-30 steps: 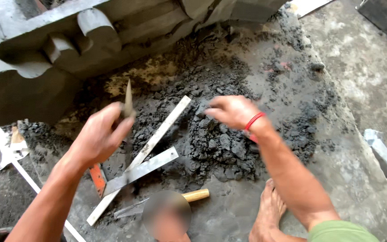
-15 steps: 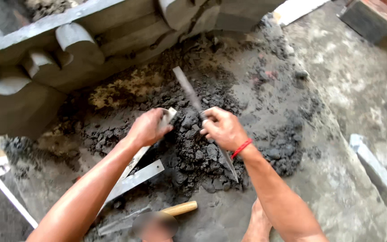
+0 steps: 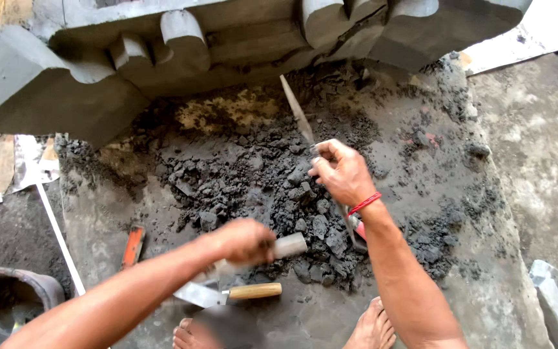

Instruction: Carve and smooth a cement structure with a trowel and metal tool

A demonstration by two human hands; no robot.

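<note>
Right hand (image 3: 342,173): closed around a long, thin mortar-smeared blade (image 3: 297,113) that points up toward the moulded cement block (image 3: 53,90); the tool's lower end is hidden behind the wrist
Left hand (image 3: 243,240): fist wrapped around a flat pale strip (image 3: 290,245) above the wet mortar pile (image 3: 272,187); fingers hide most of it
Trowel (image 3: 227,294): wooden handle shows, blade partly under the left forearm
Orange tool (image 3: 132,245): lies left, kind unclear
Bucket (image 3: 8,297): cut off at the left edge

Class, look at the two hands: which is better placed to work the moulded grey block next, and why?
Right. The right hand already grips the long thin tool, its tip up near the moulded grey block; the left hand is low, by the wooden-handled trowel.
</note>
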